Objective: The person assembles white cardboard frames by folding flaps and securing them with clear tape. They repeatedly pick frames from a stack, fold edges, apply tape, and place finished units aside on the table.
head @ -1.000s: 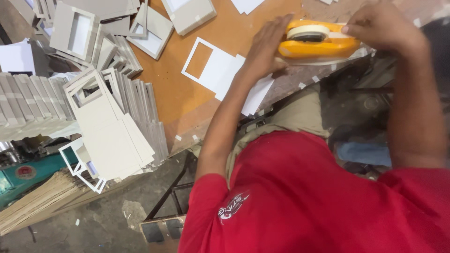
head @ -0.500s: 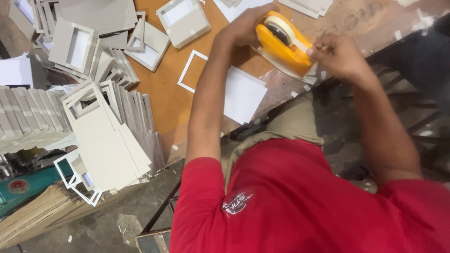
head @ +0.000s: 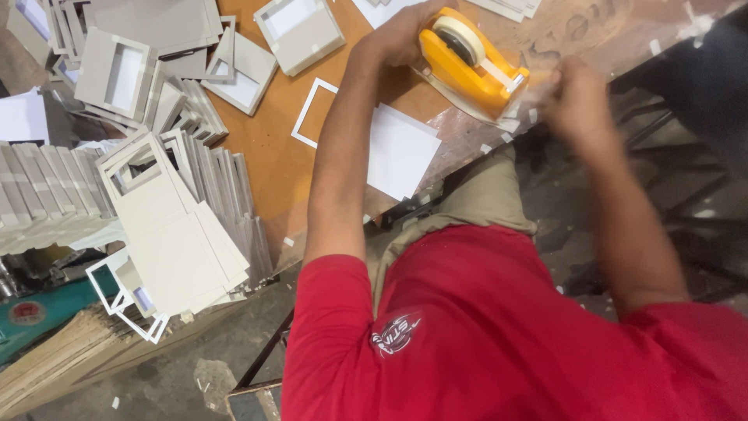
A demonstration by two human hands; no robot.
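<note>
Tape dispenser (head: 471, 66) under left hand (head: 401, 35)

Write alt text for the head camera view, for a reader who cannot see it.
A person in a red shirt rests the left hand on a yellow tape dispenser at the edge of a brown table, while the blurred right hand is at the dispenser's front end. White card lies beside it, with stacked grey cardboard frames further left.

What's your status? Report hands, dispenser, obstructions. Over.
Left hand gripping yellow tape dispenser on the table. Right hand at its cutter end, blurred. White card beside it, nothing blocking.
</note>
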